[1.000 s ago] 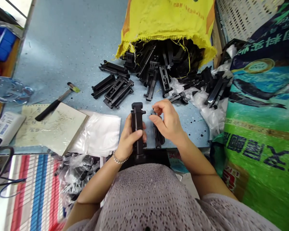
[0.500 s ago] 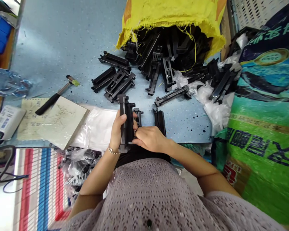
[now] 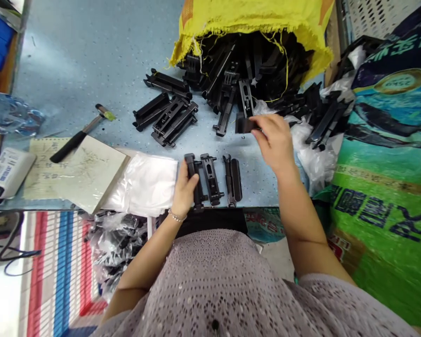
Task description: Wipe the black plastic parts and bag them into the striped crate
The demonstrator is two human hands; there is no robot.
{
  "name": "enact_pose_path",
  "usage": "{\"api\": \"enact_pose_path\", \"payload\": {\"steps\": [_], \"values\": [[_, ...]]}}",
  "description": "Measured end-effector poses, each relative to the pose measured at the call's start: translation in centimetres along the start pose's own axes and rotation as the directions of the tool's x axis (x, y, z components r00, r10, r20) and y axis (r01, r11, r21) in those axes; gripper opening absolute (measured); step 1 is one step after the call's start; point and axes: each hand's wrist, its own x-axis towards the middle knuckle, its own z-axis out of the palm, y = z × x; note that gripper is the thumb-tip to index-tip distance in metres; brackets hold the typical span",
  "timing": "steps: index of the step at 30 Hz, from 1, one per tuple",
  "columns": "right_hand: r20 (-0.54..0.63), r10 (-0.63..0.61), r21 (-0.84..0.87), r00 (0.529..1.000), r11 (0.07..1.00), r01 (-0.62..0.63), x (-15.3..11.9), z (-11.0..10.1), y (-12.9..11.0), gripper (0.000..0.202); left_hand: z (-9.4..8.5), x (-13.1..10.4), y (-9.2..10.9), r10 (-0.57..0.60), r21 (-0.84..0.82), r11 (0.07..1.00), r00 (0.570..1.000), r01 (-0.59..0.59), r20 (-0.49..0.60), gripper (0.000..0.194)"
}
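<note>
At the front edge of the table, my left hand is closed around a long black plastic part standing lengthwise to me. Beside it lie a slotted black part and another black part with a rounded side. Farther out on the right, my right hand pinches a black plastic piece between thumb and fingers. Motion blurs that piece, so its full shape cannot be made out. It hangs just in front of loose black parts near the yellow sack.
A yellow woven sack spills black parts at the back. Several more parts lie left of it. Further left are a hammer, a pale board and white plastic bags. A green sack stands right.
My left hand has lowered its part to the table's edge. My right hand has left that part and reached out right; the black part lying there is no longer on the table.
</note>
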Motion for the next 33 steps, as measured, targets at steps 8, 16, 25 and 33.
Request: {"api": "enact_pose_path", "payload": {"steps": [8,16,25,33], "values": [[0.056,0.033,0.561,0.998,0.825,-0.059,-1.7,-0.5,-9.0,0.037,0.6,-0.1,7.7,0.296,0.055,0.952,0.952,-0.301,0.077,0.103],[0.089,-0.010,0.348,0.996,0.937,-0.022,-0.1,3.1,-9.7,0.042,-1.9,-0.1,7.8,0.012,-0.489,0.856,0.938,0.169,0.345,0.083],[0.391,-0.223,0.507,0.893,0.862,-0.007,-2.2,3.7,-11.7,0.049,-1.8,0.1,7.9,-0.027,-0.443,0.894,0.996,0.062,0.084,0.065],[0.435,-0.145,0.353,0.888,0.935,-0.020,-3.0,3.9,-9.1,0.043,-5.1,-0.1,3.7,-0.021,0.040,0.999,1.000,0.021,-0.002,0.060]]}}
